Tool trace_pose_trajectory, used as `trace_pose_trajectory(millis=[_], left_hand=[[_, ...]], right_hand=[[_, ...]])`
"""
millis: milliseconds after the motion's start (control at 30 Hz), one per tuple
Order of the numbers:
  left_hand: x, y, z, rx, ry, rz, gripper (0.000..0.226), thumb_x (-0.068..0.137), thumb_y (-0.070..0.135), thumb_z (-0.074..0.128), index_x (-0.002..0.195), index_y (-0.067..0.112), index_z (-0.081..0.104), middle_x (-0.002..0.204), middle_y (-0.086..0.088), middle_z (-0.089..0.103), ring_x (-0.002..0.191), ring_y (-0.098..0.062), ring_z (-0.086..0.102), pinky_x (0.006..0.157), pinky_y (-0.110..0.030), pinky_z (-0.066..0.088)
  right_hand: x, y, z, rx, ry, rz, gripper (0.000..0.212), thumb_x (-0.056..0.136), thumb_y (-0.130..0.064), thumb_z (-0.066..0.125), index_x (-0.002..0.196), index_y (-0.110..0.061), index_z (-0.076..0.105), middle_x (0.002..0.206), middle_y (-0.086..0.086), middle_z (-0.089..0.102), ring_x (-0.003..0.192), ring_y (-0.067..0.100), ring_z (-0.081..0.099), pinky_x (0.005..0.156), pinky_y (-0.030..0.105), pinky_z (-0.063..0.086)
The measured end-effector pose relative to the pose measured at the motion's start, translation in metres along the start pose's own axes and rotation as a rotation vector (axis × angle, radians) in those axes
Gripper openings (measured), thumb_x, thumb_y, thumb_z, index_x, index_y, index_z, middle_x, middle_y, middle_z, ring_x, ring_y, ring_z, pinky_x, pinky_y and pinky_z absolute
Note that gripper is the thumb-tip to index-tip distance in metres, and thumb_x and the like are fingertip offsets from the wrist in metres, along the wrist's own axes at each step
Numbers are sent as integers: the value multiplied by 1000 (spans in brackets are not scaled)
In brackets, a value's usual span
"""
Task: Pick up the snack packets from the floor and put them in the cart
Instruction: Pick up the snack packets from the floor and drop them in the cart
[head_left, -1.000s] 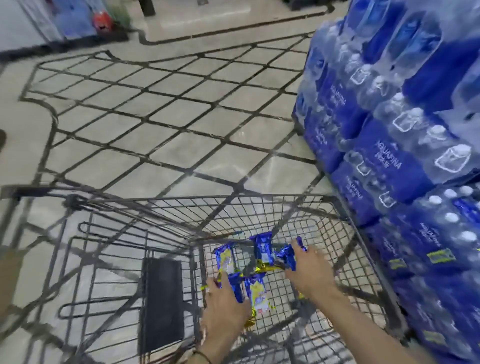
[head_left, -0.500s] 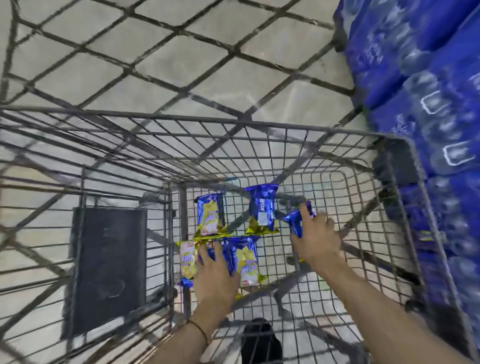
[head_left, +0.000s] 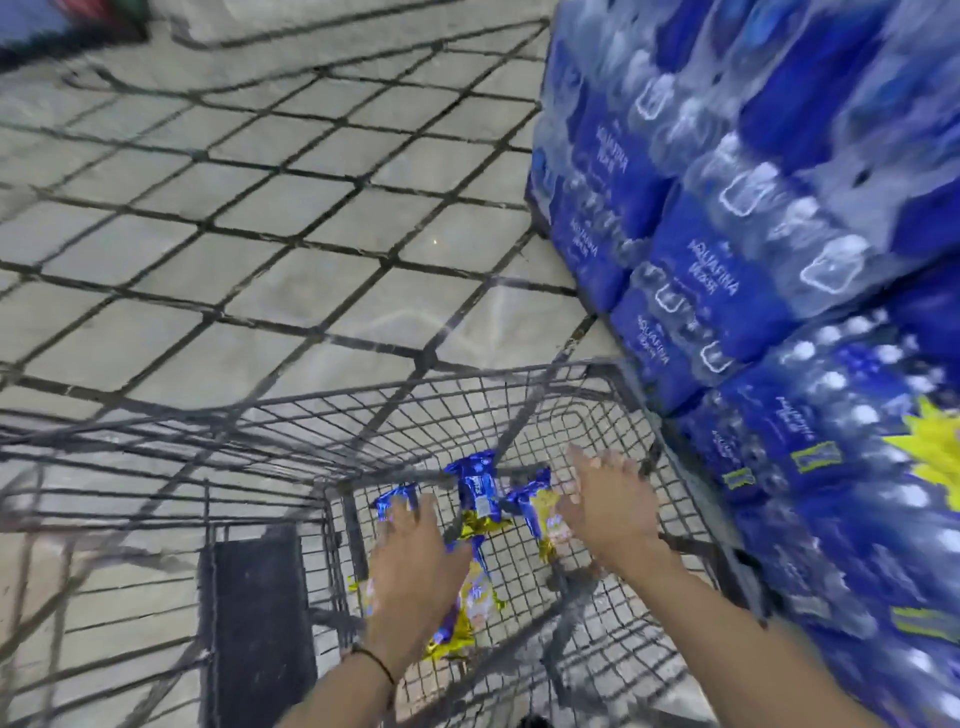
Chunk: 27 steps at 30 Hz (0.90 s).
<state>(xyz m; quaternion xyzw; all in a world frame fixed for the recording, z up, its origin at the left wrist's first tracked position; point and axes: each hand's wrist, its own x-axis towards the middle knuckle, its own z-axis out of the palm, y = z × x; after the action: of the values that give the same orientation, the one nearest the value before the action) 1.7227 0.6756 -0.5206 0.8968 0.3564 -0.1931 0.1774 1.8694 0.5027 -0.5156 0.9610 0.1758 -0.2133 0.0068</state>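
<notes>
Looking down into the cart (head_left: 613, 370), both hands were over its wire bottom, and the blue and gold snack packets (head_left: 480, 493) were already lying in there, spread across the mesh. Half a second before, the right hand (head_left: 605, 506) was resting on the rightmost packet; now it had lifted clear, fingers spread and holding nothing, so that packet sat uncovered just left of it. The left hand (head_left: 415, 561) was flat and loose over the near packets, fingers open, not gripping anything I could make out (pretty blurry though). The view had also tipped up toward the far floor and the stacked water bottles (head_left: 727, 260) on the right. To me that read as the drop being done, hands about to come out.
</notes>
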Motion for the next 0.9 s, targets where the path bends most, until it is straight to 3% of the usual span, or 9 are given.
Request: trace_pose_trajectory(millis=[133,300,500,633,800,900], left_hand=[[-35,26,-51,62,48,223,77,82,59,56,144,23,30,154,-10,25,137,-33,35,102,-48,45],[-125,59,-97,140,117,555,79,78,60,56,144,23,33,148,-9,30,129,-33,42,98,-46,47],[-256,108,-119,191,95,904,76,77,61,58,140,23,40,137,-11,48,128,-33,46,101,-43,42],[-355,141,-91,271,11,1113,74,73,60,63,131,20,40,130,-11,45,121,-37,48,94,-47,44],[-497,153,-4,349,-96,1348,66,77,51,69,127,17,43,127,-11,44,118,-39,48,92,-47,43],[-577,140,65,427,-198,1437,73,77,51,68,135,15,42,131,-15,44,120,-42,47,95,-47,44]], right_hand=[[-71,15,-45,27,114,109,72,82,-56,48,147,-35,26,134,10,48,119,33,48,94,46,47],[-211,54,-96,95,306,392,58,86,-51,52,140,-34,38,134,8,44,122,33,44,90,45,46],[-403,120,-96,206,385,692,63,85,-48,52,143,-33,33,135,11,42,129,37,37,94,49,47],[-548,158,-69,277,409,922,64,88,-47,50,146,-34,26,145,12,36,133,38,35,96,50,42],[-735,177,17,314,412,1223,59,87,-44,51,141,-31,33,133,12,43,120,37,42,89,47,44],[-840,171,87,381,347,1391,58,87,-45,51,140,-31,33,132,11,42,120,36,42,87,47,46]])
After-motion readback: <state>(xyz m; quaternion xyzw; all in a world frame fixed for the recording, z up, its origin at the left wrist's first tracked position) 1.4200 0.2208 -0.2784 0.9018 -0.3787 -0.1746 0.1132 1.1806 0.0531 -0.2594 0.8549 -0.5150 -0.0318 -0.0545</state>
